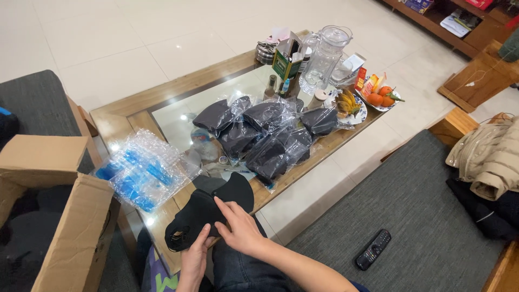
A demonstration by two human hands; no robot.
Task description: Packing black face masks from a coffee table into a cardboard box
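Grip: both our hands are on one black cap (208,213), which lies at the near edge of the tabletop (121,116), just over our lap.
Right hand: our right hand (240,230) lies palm-down across the cap, fingers spread and pressing the cloth flat; it is not closed round anything.
Left hand: our left hand (195,259) comes up from below, its fingertips pinching the cap's lower edge, so the thumb and fingers are together on the fabric.
Why held so: we judge that one hand pins the cap while the other works the edge, which keeps the soft cloth from sliding.
Arm pose: our right forearm runs in from the lower right, wrist low and slightly bent; the left wrist is nearly straight, pointing up the picture.
Bagged caps: a heap of dark caps in clear bags (265,135) sits mid-tabletop, well apart from our hands.
Empty bags: a stack of clear bags with blue print (143,170) lies just left of the cap, within easy reach.
Cardboard box: open box (59,216) stands at our left, beside the tabletop.
Far end: glass pitcher (324,57) and fruit plate (378,100) stand clear of the work.
Remote: remote control (373,249) lies on the grey cushion (421,216) to our right.
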